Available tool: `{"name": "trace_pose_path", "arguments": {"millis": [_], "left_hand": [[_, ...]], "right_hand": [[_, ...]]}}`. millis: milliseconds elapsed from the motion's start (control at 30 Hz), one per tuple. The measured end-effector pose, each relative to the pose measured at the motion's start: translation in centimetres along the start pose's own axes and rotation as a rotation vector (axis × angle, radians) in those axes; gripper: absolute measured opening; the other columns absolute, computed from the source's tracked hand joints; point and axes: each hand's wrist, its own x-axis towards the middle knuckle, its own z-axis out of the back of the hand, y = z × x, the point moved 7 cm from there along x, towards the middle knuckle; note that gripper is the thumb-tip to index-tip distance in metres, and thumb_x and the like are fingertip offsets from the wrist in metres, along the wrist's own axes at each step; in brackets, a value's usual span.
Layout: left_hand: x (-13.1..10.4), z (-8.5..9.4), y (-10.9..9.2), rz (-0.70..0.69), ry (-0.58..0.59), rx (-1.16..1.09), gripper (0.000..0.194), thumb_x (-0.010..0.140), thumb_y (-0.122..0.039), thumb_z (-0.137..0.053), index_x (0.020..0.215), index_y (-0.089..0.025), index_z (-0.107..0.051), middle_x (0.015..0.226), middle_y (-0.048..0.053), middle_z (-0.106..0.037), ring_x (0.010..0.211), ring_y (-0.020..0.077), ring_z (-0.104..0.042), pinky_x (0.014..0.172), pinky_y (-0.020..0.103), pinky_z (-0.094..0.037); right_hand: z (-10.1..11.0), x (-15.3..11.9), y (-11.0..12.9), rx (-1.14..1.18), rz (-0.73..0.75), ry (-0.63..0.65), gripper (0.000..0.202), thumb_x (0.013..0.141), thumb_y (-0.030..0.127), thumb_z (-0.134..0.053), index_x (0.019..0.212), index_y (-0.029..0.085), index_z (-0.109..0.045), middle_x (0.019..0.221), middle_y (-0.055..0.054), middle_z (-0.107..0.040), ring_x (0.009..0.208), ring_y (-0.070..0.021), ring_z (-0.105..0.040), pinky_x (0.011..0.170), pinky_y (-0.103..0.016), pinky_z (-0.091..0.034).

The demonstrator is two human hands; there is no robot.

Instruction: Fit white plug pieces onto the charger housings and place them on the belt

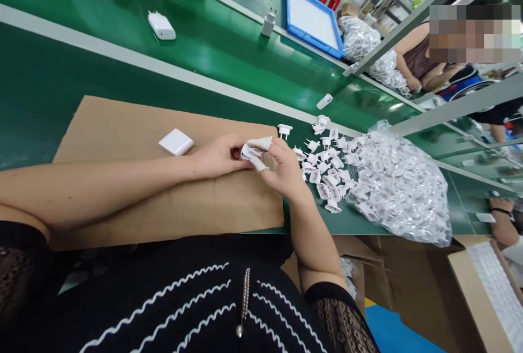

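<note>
Over the cardboard sheet, my left hand [220, 156] is closed on a white plastic charger part [245, 151], mostly hidden by my fingers. My right hand [285, 170] meets it from the other side, thumb and forefinger curled around the part; white covers wrap those fingertips. To the left of my left hand a white square charger body [176, 141] lies on the cardboard. Just beyond my right hand stands a white two-pin plug head [285, 131]. A loose pile of similar plug heads [327, 165] spreads to its right.
Brown cardboard [122, 140] covers the green bench. A clear bag [404, 184] full of plug heads slumps at the right. Across the green belt lie white chargers [162, 26] and a blue-rimmed tray [314, 20]. Metal posts cross the right side; a co-worker [420, 59] sits beyond.
</note>
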Motion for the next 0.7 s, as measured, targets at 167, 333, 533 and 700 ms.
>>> {"name": "trace_pose_path", "arguments": {"millis": [167,333,533,700], "left_hand": [[0.1,0.0,0.2,0.01,-0.008,-0.014,0.04,0.075,-0.058,-0.075,0.083,-0.019,-0.067,0.082,0.003,-0.066,0.082,0.0218,-0.062,0.07,0.032,-0.046],[0.2,0.0,-0.1,-0.016,0.0,-0.022,0.04,0.076,-0.058,-0.075,0.086,-0.019,-0.071,0.085,0.003,-0.065,0.083,0.0211,-0.061,0.071,0.031,-0.046],[0.2,0.0,0.1,-0.006,0.012,-0.022,0.037,0.078,-0.057,-0.074,0.084,-0.02,-0.072,0.089,0.003,-0.066,0.083,0.0213,-0.062,0.072,0.032,-0.047],[0.3,-0.1,0.6,0.001,0.009,-0.029,0.038,0.078,-0.057,-0.076,0.081,-0.02,-0.069,0.089,0.004,-0.067,0.084,0.0218,-0.063,0.075,0.033,-0.048]], "right_hand": [[-0.9,0.0,-0.3,-0.255,0.052,0.041,0.035,0.095,0.012,-0.053,0.123,0.025,-0.07,0.105,-0.009,-0.067,0.107,-0.026,-0.061,0.094,-0.042,-0.053],[-0.4,-0.4,0.3,-0.257,0.14,-0.076,0.039,0.095,0.013,-0.052,0.128,0.025,-0.068,0.101,-0.009,-0.066,0.098,-0.0261,-0.062,0.087,-0.041,-0.054],[-0.5,-0.3,0.1,-0.288,0.114,-0.041,0.042,0.094,0.012,-0.052,0.131,0.028,-0.067,0.103,-0.008,-0.065,0.101,-0.0272,-0.061,0.088,-0.043,-0.053],[-1.2,0.0,0.3,-0.414,0.107,0.029,0.028,0.091,0.01,-0.052,0.107,0.023,-0.07,0.092,-0.008,-0.063,0.089,-0.0263,-0.056,0.079,-0.039,-0.049]]}}
